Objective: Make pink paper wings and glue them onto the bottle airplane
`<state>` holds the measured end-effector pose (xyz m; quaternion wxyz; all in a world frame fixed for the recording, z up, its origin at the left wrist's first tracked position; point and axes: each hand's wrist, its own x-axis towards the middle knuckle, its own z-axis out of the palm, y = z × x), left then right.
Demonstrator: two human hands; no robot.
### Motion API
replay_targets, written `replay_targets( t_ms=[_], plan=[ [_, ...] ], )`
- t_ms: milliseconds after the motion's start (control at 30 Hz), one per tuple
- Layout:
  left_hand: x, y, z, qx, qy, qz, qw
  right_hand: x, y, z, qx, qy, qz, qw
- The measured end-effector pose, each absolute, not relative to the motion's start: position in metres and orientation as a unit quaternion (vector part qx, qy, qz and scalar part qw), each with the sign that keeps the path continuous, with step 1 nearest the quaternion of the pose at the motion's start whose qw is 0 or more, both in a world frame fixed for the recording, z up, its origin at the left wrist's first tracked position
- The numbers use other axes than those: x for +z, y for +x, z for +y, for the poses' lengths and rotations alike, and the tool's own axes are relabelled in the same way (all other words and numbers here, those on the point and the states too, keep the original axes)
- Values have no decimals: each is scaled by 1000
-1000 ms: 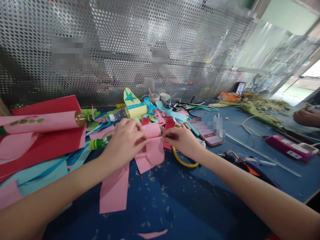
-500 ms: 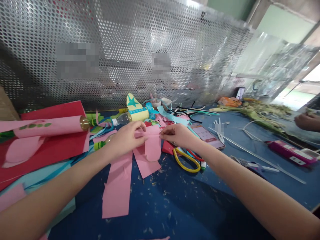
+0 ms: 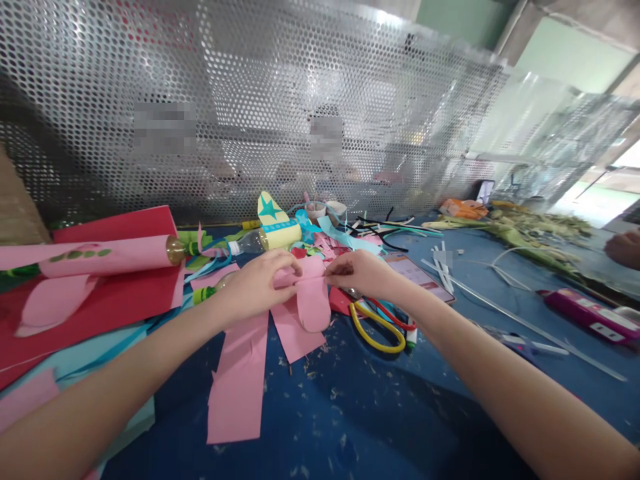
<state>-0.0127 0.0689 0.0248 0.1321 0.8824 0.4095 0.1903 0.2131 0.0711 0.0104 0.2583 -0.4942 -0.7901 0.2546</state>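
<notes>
Both my hands hold a pink paper piece [image 3: 313, 300] above the blue table [image 3: 350, 413]. My left hand [image 3: 257, 287] is closed round its left part, fingers pinched on the top edge. My right hand [image 3: 357, 272] pinches the paper's right edge. A rounded pink flap hangs down between the hands. Under my left hand lies a bottle with a green cap [image 3: 204, 294]. Just below my right hand, scissors with yellow and red handles [image 3: 377, 323] lie on the table. Long pink paper strips [image 3: 237, 383] lie beneath the hands.
A red sheet [image 3: 115, 280] and a pink-wrapped bottle [image 3: 100, 257] lie at left. A yellow paper rocket with a teal star [image 3: 274, 223] stands behind. A phone [image 3: 417, 275] lies right of my hand. A magenta case [image 3: 590, 313] and another person's hand [image 3: 623, 248] are far right. A perforated metal screen [image 3: 250, 100] closes the back.
My right hand has left the scissors on the table and now pinches the pink paper. Both hands have lifted slightly with the paper.
</notes>
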Motion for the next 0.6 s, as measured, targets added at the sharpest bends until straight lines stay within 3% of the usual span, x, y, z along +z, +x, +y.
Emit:
replay_targets(
  t_ms=[600],
  plan=[
    [26,-9,64,193,884,412,107,16,209,63,270,-541,-756,251]
  ],
)
